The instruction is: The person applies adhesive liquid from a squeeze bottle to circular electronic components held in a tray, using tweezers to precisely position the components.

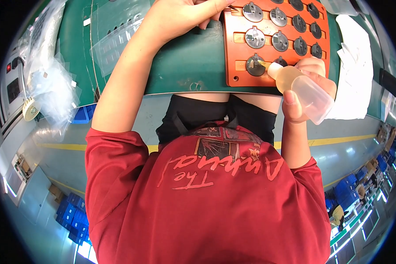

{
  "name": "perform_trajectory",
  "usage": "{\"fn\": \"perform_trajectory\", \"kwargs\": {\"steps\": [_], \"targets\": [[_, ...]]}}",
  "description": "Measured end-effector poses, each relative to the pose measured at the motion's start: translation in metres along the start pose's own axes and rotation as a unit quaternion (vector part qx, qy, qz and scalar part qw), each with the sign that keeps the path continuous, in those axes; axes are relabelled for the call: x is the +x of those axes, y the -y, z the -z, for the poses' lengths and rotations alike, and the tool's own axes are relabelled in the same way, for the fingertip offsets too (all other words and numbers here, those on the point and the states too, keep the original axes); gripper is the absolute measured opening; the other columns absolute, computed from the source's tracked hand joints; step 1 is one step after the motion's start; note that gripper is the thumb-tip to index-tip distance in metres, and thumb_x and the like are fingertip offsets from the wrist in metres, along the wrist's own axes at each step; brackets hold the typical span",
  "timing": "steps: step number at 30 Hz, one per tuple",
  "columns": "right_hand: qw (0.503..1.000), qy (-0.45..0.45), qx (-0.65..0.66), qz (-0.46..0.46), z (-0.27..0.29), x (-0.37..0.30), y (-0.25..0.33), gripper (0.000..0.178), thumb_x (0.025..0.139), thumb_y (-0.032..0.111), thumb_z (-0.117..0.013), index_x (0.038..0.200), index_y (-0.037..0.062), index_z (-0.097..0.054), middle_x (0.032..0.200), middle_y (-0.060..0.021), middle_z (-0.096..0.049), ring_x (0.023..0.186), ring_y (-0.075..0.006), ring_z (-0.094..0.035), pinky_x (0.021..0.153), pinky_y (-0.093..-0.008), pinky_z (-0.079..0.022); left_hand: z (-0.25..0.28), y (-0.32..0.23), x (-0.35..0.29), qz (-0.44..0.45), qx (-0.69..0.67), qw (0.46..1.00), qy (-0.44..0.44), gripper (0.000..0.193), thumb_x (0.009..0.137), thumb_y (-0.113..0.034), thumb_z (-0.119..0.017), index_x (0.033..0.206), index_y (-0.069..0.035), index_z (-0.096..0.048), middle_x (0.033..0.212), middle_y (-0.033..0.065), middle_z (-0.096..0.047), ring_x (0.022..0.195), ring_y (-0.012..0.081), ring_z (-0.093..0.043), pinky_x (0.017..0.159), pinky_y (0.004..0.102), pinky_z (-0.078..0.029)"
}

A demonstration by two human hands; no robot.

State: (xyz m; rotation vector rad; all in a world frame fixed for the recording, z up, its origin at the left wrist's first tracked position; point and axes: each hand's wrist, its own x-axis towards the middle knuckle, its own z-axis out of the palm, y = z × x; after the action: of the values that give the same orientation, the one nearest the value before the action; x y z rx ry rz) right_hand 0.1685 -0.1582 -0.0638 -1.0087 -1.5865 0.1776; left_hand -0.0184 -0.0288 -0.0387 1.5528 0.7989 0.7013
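Bottle (311,100) fills your right grip (321,78), tipped toward a black disc (253,70). I cannot tell how your left grip (180,16) stands.

so it's just the one head cam, the left of a side-by-side fisheye pair, looking steeply down past the wearer's own red shirt (207,215), which sits close and fills the lower middle. the green bench (189,70) runs across the top, a bit further off, with the left hand (180,16) cut by the top edge and the right hand (314,72) fully in frame. it's super wide too, so the floor (356,152) shows on both sides and straight edges bend toward a dark round rim.
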Motion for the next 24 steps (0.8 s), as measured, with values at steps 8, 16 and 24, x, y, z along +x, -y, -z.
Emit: {"fn": "perform_trajectory", "kwargs": {"steps": [8, 16, 24], "targets": [[1.0, -0.017, -0.017, -0.008, 0.009, 0.005, 0.006, 0.045, 0.058, 0.029, -0.066, 0.079, -0.0028, -0.042, 0.066, -0.012, -0.048, 0.061, -0.0231, -0.046, 0.057, -0.0332, -0.039, -0.001, -0.001, 0.001, -0.011, -0.003, 1.0, 0.001, 0.014, 0.077, -0.011, -0.056, 0.069, -0.004, -0.046, 0.056, 0.0015, -0.051, 0.043, 0.0044, -0.044, 0.041, 0.017, -0.034], [0.993, -0.035, -0.109, -0.002, 0.022, 0.003, -0.004, 0.046, 0.065, 0.031, -0.065, 0.086, -0.0012, -0.04, 0.071, -0.0144, -0.049, 0.065, -0.0237, -0.047, 0.063, -0.0357, -0.04, -0.002, -0.004, 0.0, 0.005, -0.027, 1.0, 0.0, 0.013, 0.077, -0.007, -0.055, 0.069, -0.003, -0.046, 0.057, 0.0028, -0.051, 0.044, 0.0051, -0.044, 0.041, 0.0172, -0.034], [0.996, -0.013, -0.08, 0.034, 0.023, 0.002, -0.013, 0.053, 0.054, 0.023, -0.074, 0.091, 0.0002, -0.044, 0.078, -0.0113, -0.05, 0.067, -0.024, -0.047, 0.059, -0.0329, -0.041, -0.006, 0.02, 0.016, -0.15, -0.168, 0.973, 0.054, 0.012, 0.076, -0.005, -0.055, 0.069, -0.003, -0.046, 0.058, 0.0033, -0.052, 0.044, 0.0055, -0.045, 0.042, 0.0172, -0.035]]}}
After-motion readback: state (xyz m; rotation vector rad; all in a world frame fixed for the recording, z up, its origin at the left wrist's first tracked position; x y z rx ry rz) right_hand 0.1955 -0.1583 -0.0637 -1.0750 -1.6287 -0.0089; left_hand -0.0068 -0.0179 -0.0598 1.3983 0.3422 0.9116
